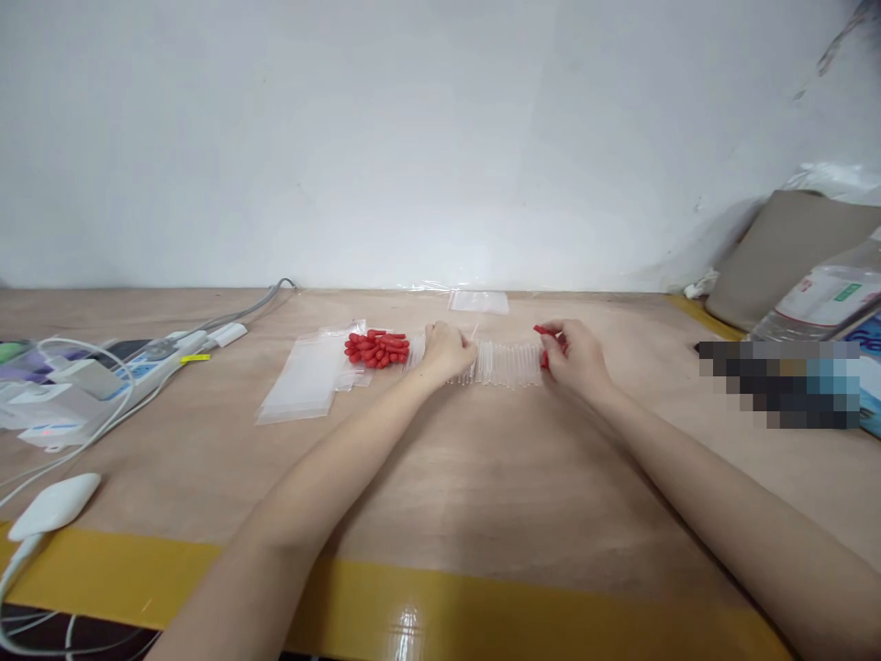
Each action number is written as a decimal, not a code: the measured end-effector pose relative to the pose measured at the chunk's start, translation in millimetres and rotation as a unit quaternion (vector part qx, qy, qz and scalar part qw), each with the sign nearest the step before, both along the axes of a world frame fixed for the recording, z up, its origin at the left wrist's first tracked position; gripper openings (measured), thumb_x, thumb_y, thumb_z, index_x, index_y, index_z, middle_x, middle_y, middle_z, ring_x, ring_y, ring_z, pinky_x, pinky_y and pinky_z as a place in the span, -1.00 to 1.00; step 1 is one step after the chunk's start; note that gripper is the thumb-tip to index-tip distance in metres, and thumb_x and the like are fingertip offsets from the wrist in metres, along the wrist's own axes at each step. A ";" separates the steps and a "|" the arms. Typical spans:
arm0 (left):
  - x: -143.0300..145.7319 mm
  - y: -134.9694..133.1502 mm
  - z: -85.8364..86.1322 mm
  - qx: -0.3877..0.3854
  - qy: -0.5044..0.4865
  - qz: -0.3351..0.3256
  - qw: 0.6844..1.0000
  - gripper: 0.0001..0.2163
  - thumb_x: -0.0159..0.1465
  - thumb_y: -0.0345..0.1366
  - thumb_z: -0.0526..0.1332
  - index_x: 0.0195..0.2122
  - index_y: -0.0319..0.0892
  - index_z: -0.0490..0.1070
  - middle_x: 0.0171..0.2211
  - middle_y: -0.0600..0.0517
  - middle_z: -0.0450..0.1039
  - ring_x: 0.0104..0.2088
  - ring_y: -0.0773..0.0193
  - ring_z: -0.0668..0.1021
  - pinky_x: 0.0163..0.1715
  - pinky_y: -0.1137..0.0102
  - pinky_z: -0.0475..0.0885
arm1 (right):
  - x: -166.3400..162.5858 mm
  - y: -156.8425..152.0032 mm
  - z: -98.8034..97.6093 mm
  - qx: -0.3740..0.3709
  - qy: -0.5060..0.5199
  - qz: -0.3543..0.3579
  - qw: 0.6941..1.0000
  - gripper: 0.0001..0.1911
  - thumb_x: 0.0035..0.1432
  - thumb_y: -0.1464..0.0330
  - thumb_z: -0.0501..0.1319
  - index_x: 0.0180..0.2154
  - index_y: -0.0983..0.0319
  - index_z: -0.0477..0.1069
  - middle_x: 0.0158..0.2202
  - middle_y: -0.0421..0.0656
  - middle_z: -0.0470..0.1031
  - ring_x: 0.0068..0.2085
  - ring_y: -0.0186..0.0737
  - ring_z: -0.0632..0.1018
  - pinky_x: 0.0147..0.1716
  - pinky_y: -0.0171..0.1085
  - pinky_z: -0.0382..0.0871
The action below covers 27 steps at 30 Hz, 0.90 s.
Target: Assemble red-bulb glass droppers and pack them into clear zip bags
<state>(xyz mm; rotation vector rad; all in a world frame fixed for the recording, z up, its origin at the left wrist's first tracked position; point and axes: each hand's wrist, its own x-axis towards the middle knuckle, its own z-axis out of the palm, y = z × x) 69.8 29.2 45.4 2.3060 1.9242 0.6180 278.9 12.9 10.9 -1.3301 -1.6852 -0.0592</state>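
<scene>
A row of several clear small tubes [506,364] lies side by side on the wooden table [440,477], between my two hands. My left hand [447,351] rests closed at the row's left end, fingers curled on a clear tube. My right hand [574,356] is at the row's right end, pinching a small red cap [542,330] between its fingertips. A heap of several red caps [378,349] lies just left of my left hand.
A stack of clear zip bags [306,381] lies left of the caps, and one more bag [478,301] near the wall. A power strip [148,365] with chargers and cables sits far left. Bottles [819,303] and a brown package [785,248] stand at right.
</scene>
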 end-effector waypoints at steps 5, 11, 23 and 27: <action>-39.5 -31.1 -21.2 0.156 -0.047 -0.198 0.967 -0.89 0.25 -0.35 0.02 -0.29 -0.24 0.30 -0.38 -0.02 0.39 -0.35 0.27 0.43 -0.34 0.40 0.34 | -46.3 -28.7 -14.2 0.015 -0.004 0.109 0.994 -0.75 0.13 0.42 0.02 -0.16 0.22 0.38 -0.28 -0.07 0.33 -0.22 -0.17 0.42 -0.21 -0.16 0.35; -71.1 -45.6 -46.3 0.241 -0.066 -0.271 0.929 -0.83 0.27 -0.40 0.03 -0.15 -0.19 0.34 -0.33 -0.01 0.41 -0.35 0.30 0.45 -0.33 0.40 0.37 | -53.6 -45.2 -14.3 -0.016 -0.014 0.199 0.980 -0.82 0.13 0.44 0.06 -0.23 0.20 0.38 -0.30 -0.11 0.36 -0.30 -0.24 0.42 -0.33 -0.22 0.36; -67.5 -42.9 -48.1 0.209 -0.057 -0.316 0.924 -0.77 0.26 -0.46 0.01 -0.11 -0.21 0.36 -0.23 -0.06 0.43 -0.25 0.27 0.48 -0.24 0.35 0.42 | -56.6 -51.1 -5.3 -0.019 -0.034 0.234 0.971 -0.86 0.15 0.41 0.06 -0.27 0.22 0.38 -0.31 -0.11 0.40 -0.30 -0.26 0.44 -0.32 -0.25 0.36; -66.9 -45.0 -46.5 0.212 -0.048 -0.340 0.915 -0.76 0.28 -0.43 0.00 -0.07 -0.20 0.35 -0.22 -0.06 0.46 -0.24 0.27 0.49 -0.23 0.34 0.43 | -55.6 -49.3 -7.4 -0.023 -0.036 0.248 0.968 -0.86 0.16 0.38 0.06 -0.28 0.22 0.38 -0.35 -0.12 0.43 -0.33 -0.26 0.45 -0.35 -0.26 0.35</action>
